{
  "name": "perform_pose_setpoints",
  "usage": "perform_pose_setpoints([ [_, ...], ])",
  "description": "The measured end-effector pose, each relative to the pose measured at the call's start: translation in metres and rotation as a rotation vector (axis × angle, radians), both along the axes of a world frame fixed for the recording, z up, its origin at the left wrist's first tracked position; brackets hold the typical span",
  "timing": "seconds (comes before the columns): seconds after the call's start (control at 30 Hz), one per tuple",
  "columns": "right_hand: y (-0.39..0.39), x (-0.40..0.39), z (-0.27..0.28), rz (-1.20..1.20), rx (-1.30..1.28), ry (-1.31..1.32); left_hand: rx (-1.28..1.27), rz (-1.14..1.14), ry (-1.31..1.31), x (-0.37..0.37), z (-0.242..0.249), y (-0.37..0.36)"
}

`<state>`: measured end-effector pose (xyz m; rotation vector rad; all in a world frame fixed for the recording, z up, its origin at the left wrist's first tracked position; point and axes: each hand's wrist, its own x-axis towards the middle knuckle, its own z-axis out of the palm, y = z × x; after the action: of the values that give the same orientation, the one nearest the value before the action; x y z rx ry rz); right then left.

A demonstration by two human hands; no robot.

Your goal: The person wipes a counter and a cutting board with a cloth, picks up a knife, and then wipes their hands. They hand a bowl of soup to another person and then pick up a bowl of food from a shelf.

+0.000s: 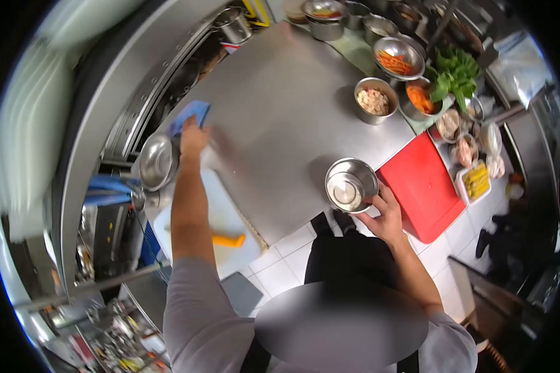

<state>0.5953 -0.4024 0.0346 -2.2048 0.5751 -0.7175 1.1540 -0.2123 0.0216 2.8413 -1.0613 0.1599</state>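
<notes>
My right hand (pixel 386 214) grips a small round steel bowl (pixel 348 171) by its rim, tilted so its shiny inside faces up. At the far left side of the steel table, my left hand (pixel 195 138) has its fingers on a folded blue cloth (pixel 193 112). Just beside that hand sits another steel bowl (pixel 157 161). Under my left forearm lies a white cutting board (pixel 246 248) with a yellow-orange-handled knife or tool (pixel 229 240) on it.
A red cutting board (pixel 423 186) lies at the right edge. Steel pots of chopped pieces (pixel 374 99), orange slices (pixel 420 98) and carrot strips (pixel 397 62) stand at the back right, near leafy greens (pixel 453 76). A tub of yellow strips (pixel 476 181) is farther right.
</notes>
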Motion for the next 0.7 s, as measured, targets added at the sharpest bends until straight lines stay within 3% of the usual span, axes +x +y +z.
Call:
perform_pose_setpoints([
  [0.03, 0.0, -0.003, 0.0, -0.024, 0.001, 0.011, -0.014, -0.015, -0.029, 0.046, -0.028, 0.005],
  [0.1, 0.003, -0.009, 0.0, -0.097, 0.005, 0.008, -0.079, 0.072, -0.172, 0.06, -0.028, -0.005],
  [0.23, 0.003, -0.005, 0.004, -0.167, 0.002, -0.004, 0.075, 0.501, -0.07, 0.062, -0.037, -0.038],
  [0.33, 0.007, -0.001, 0.01, -0.207, 0.025, -0.003, 0.134, 0.337, -0.062, 0.146, -0.061, -0.041],
  [0.4, 0.011, 0.003, 0.015, -0.315, 0.176, 0.018, -0.584, 0.157, 0.112, 0.097, -0.025, -0.073],
  [0.53, 0.005, 0.001, 0.022, -0.303, 0.044, -0.003, -0.262, 0.011, 0.231, 0.016, 0.011, -0.139],
  [0.63, 0.003, -0.001, 0.026, -0.361, 0.096, -0.022, -0.369, -0.078, 0.145, -0.001, -0.017, -0.184],
  [0.7, 0.0, -0.004, 0.028, -0.398, 0.091, -0.025, -0.252, -0.027, -0.269, -0.003, -0.068, -0.216],
])
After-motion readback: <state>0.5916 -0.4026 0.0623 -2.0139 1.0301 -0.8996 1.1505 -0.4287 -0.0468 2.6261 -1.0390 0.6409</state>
